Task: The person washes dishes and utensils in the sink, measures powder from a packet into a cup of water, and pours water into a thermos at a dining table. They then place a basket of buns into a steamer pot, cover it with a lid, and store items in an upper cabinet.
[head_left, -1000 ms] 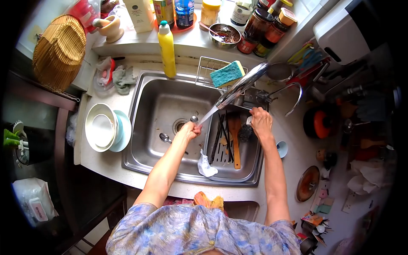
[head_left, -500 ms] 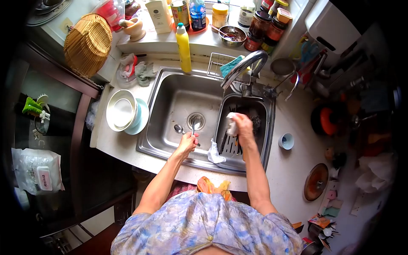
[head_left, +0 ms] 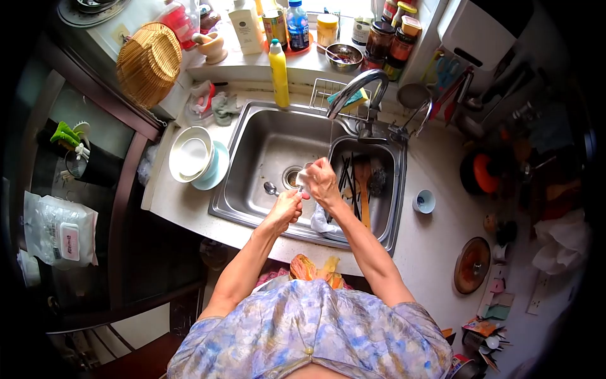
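Over the large sink basin [head_left: 252,136], my left hand [head_left: 287,211] is closed around the handle of a metal spoon. My right hand [head_left: 322,183] grips a white cloth [head_left: 303,179] pressed around the spoon's upper end, so the bowl is mostly hidden. A second spoon [head_left: 271,188] lies on the basin floor left of the drain [head_left: 291,175]. Just right of my hands, the smaller basin holds dark chopsticks [head_left: 346,174], a wooden spatula [head_left: 363,177] and a dark scouring ball [head_left: 377,182]. Another white cloth [head_left: 320,221] drapes over the divider.
A curved faucet [head_left: 353,90] arches above the divider; a faint thin stream seems to fall from it. Stacked bowls [head_left: 190,158] stand left of the sink, a yellow bottle [head_left: 278,74] behind it. On the right counter are a small cup [head_left: 424,201] and a round lid [head_left: 471,265].
My right hand has moved left with the white cloth, from above the small basin to the spoon in my left hand. My left hand has shifted slightly right.
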Available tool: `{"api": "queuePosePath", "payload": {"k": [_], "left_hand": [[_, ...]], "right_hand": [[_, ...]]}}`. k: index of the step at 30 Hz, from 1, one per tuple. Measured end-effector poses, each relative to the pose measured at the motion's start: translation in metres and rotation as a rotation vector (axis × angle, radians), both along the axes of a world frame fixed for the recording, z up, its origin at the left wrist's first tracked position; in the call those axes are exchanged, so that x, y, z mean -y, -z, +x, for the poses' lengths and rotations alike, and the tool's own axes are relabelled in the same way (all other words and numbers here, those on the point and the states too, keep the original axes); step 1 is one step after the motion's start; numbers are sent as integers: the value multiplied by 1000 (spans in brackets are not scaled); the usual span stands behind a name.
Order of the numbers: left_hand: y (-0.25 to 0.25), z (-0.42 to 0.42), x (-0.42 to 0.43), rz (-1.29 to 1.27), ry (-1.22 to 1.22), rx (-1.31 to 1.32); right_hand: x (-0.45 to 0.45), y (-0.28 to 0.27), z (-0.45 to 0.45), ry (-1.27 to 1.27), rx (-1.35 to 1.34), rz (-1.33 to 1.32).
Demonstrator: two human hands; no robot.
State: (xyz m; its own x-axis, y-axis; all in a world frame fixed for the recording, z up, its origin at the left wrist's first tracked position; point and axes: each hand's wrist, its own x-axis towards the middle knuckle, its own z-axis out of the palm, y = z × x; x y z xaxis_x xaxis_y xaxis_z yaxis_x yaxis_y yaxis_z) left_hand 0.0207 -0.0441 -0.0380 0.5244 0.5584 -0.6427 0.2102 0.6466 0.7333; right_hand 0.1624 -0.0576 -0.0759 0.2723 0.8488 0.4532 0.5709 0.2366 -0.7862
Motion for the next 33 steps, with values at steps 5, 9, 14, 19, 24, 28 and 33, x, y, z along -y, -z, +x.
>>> {"api": "queuePosePath", "payload": {"k": [5,9,14,19,24,28,33], "left_hand": [[-2,-5,5,-28,37,5],[-6,-5,2,-123,26,96],[-8,-9,4,-174,39,144],[-6,-12,8,-58,4,112],[7,-4,2,62,-135,32],[3,5,2,201,-105,59],[8,7,6,486,-86,69]], "right_hand": [[0,-10,11,147,346,45],[4,-11,2,102,234,65],[2,-10,13,146,503,126],[3,-21,43,499,24,-2],[18,-60,26,280,-499,3],[15,-43,-5,22,319,149],[-12,-21,17,168,-98,94]]}}
